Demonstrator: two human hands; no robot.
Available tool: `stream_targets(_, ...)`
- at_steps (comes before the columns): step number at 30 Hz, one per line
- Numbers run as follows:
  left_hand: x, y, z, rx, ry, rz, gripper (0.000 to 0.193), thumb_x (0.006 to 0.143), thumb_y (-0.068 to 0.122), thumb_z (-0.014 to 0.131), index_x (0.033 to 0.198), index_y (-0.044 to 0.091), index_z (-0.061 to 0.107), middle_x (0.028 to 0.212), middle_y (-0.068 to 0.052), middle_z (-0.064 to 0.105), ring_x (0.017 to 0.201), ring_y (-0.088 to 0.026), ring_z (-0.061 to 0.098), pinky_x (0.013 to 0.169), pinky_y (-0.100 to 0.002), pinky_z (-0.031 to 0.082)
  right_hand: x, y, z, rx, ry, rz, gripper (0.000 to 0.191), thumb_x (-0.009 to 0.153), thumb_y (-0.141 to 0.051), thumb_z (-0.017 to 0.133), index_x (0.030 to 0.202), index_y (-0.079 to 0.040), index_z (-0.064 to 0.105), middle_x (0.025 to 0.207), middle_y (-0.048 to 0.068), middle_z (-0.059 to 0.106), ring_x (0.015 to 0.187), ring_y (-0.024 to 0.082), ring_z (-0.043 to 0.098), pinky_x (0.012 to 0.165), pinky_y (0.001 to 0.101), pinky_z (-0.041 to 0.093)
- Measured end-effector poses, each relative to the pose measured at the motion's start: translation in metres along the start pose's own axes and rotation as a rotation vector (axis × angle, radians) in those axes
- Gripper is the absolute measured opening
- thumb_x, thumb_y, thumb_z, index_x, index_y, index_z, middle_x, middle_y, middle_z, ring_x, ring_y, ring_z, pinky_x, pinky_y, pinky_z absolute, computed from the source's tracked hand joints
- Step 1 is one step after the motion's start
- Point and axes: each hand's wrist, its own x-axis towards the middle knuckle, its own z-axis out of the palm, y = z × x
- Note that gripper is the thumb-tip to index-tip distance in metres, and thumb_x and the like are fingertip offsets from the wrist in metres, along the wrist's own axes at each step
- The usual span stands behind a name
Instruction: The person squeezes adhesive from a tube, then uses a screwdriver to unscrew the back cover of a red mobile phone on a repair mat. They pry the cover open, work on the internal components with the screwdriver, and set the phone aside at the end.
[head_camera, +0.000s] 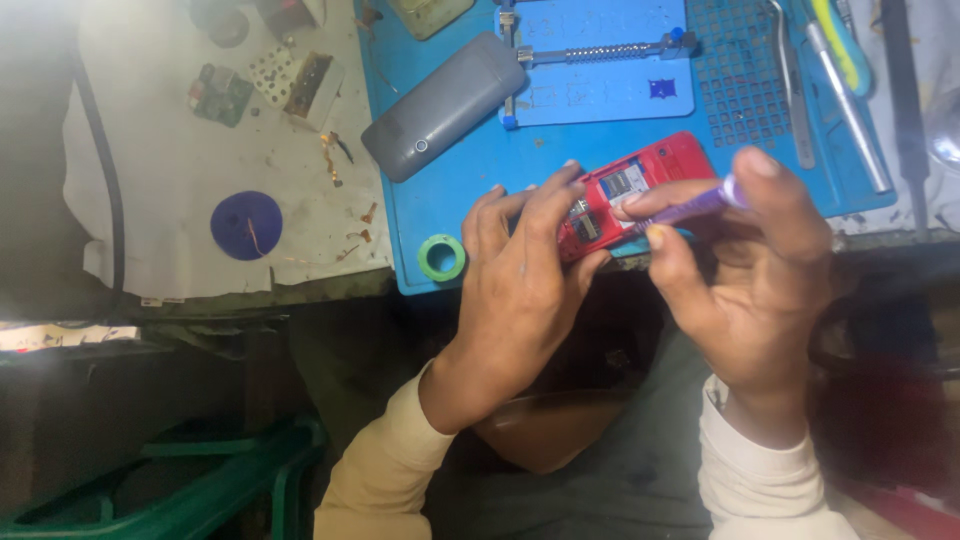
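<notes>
A small red phone (640, 180) with its back cover off lies at the front edge of a blue work mat (470, 170), its inner parts showing. My left hand (520, 270) grips the phone's lower end, fingers curled over it. My right hand (750, 270) holds a thin purple tool (690, 207) like a pen, its tip pointing into the open back of the phone.
A grey phone back cover (445, 105) lies on the mat near a blue holding jig (600, 60). A green tape ring (441, 257) sits at the mat's front. Tweezers and tools (830, 80) lie at right. Circuit boards (222, 94) and a blue disc (246, 225) rest on white cloth at left.
</notes>
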Motion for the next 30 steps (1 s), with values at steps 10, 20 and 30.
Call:
stream_targets(10,0.022,0.037,-0.021,-0.409,0.101,0.078,0.054,0.11,-0.005,0.068,0.153,0.007,0.04,0.153,-0.012,0.051,0.139,-0.029,0.052,0.119,-0.033,0.043,0.006,0.0,0.004,-0.049,0.014,0.033,0.076,0.104,0.018,0.066,0.159,-0.014,0.024,0.12,0.018,0.065,0.106,0.023,0.072,0.095,0.0316,0.062)
stream_targets(20,0.051,0.031,-0.034,-0.521,-0.002,0.263,0.038,0.108,-0.005,0.067,0.143,0.005,0.053,0.138,-0.009,0.064,0.132,-0.025,0.062,0.11,-0.03,0.049,0.008,-0.01,-0.008,0.143,-0.086,0.196,0.069,0.1,0.018,0.049,0.157,-0.003,0.017,0.13,0.015,0.059,0.118,0.021,0.068,0.105,0.0337,0.059)
stream_targets(30,0.064,0.029,-0.041,-0.302,0.002,0.366,0.046,0.094,-0.002,0.072,0.137,0.007,0.059,0.126,-0.006,0.068,0.127,-0.026,0.061,0.11,-0.034,0.049,0.039,-0.048,0.005,-0.28,0.098,0.42,0.023,0.091,0.007,0.077,0.112,0.007,0.067,0.097,0.014,0.07,0.087,0.017,0.062,0.07,0.0294,0.045)
